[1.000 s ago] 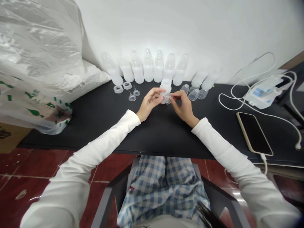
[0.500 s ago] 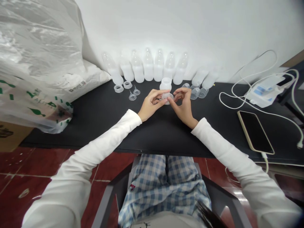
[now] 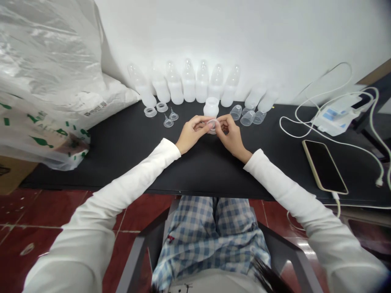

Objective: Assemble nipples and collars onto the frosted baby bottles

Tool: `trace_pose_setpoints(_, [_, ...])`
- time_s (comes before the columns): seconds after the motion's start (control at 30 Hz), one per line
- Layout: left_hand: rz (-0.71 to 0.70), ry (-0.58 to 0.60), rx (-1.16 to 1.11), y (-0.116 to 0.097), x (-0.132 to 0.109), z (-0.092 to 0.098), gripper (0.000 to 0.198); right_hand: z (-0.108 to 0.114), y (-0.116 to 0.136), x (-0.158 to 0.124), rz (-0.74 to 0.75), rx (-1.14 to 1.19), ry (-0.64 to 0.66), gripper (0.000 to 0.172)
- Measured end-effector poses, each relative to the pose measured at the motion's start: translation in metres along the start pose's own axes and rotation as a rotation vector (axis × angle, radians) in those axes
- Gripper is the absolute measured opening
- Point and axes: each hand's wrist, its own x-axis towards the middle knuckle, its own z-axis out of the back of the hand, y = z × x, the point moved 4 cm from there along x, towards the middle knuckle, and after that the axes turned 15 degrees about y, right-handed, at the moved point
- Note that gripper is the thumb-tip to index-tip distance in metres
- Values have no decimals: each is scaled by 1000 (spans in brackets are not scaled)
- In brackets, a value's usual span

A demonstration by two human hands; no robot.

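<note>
Between my fingertips is a translucent bottle collar ring (image 3: pixel 213 129); whether a nipple sits inside it I cannot tell. My left hand (image 3: pixel 192 133) pinches its left side, and my right hand (image 3: pixel 230 135) grips the right side with thumb and fingers. Just behind them an uncapped baby bottle (image 3: pixel 211 107) stands upright with its mouth bare. On the left lie two loose collar rings (image 3: pixel 150 112) and two clear nipples (image 3: pixel 168 121). Several clear dome caps (image 3: pixel 247 118) rest to the right of my right hand.
Several capped bottles (image 3: pixel 189 83) line the wall, with more bottles (image 3: pixel 266 101) behind the caps. Plastic bags (image 3: pixel 61 61) fill the left. At right are a phone (image 3: pixel 325 166), a white power strip (image 3: pixel 336 115) and loose cables on the black table (image 3: pixel 122 162).
My right hand's fingers have closed in around the collar ring, nearer to my left hand. The whole view has shifted slightly; the bottles and loose parts stay in place.
</note>
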Motion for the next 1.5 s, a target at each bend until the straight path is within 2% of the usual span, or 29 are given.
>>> trace_pose_setpoints(0.23, [22, -70, 128, -1, -2, 2, 18, -2, -3, 0, -21, -83, 36, 37])
trace_pose_setpoints(0.43, [26, -58, 172, 0, -2, 1, 12, -3, 0, 0, -21, -85, 58, 32])
trace_pose_setpoints(0.63, [-1, -73, 349, -5, -3, -2, 4, -7, 7, 0, -31, -120, 52, 27])
trace_pose_setpoints(0.77, [12, -73, 305, -4, -3, -2, 7, -6, 8, 1, -36, -95, 40, 31])
trace_pose_setpoints(0.93, [48, 9, 64, 4, -1, -3, 32, -1, 3, 0, -58, -4, 31, 40])
trace_pose_setpoints(1.07, [40, 35, -16, 7, 0, -2, 43, 1, -3, -1, -80, 76, 102, 44])
trace_pose_setpoints(1.23, [80, 30, 4, 8, 0, 1, 36, -2, -13, 0, -77, 127, 182, 46])
trace_pose_setpoints(1.5, [137, -77, 100, 9, -1, -2, 17, -10, -11, 0, -68, 82, 123, 45])
